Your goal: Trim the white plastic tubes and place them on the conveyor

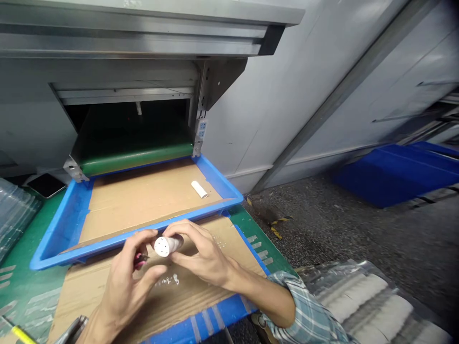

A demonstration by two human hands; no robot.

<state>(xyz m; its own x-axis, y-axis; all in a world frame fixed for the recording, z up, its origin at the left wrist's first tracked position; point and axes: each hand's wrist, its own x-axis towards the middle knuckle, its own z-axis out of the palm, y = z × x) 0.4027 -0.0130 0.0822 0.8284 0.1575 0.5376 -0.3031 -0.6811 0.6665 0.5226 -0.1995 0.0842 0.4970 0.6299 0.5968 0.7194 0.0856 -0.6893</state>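
My right hand (pixel 201 255) is closed round a small white plastic cylinder (pixel 165 245) whose round end, with several small holes, faces me. My left hand (pixel 127 282) is curled beside it, pinching a small red-handled tool (pixel 139 261) close to the cylinder's end. Both hands hover over a sheet of cardboard (pixel 186 296) lying on the green bench. A second white cylinder (pixel 199 189) lies loose on the cardboard lining of a blue tray (pixel 53 239) just beyond my hands.
A green conveyor roller (pixel 136 157) ends at the tray under a grey machine housing. A dark phone (pixel 46 184) lies at the left. Clear plastic trays (pixel 14 210) stack at far left, bagged white parts (pixel 362 296) at lower right, blue bins (pixel 394 174) on the floor.
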